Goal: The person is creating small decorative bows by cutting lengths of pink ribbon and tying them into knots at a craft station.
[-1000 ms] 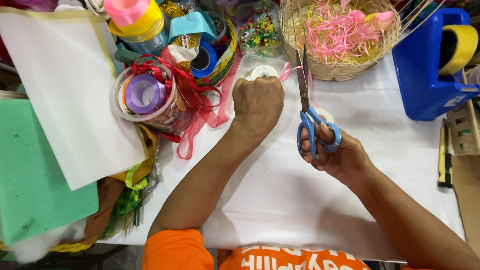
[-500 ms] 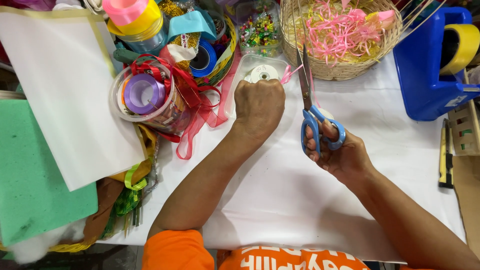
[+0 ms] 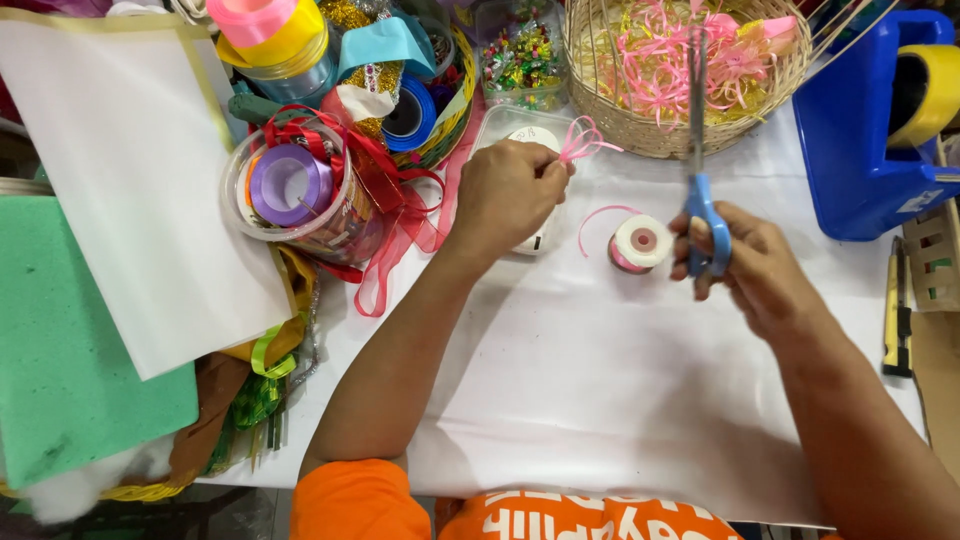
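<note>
Pink ribbon loops (image 3: 586, 140) stick out of the left hand (image 3: 505, 195), which pinches them just below the wicker basket (image 3: 640, 125). Blue-handled scissors (image 3: 700, 170), blades upright, are gripped by the right hand (image 3: 750, 265) beside a ribbon spool (image 3: 640, 243) on the desk (image 3: 600, 380).

One scissors (image 3: 697, 150), one basket (image 3: 640, 130), two hands.

A table covered in white paper (image 3: 600, 380) carries craft supplies. On it lie a pink ribbon spool (image 3: 640, 243), a wicker basket (image 3: 640, 130), a blue tape dispenser (image 3: 860, 150) and a clear tub of ribbon rolls (image 3: 290, 190).
</note>
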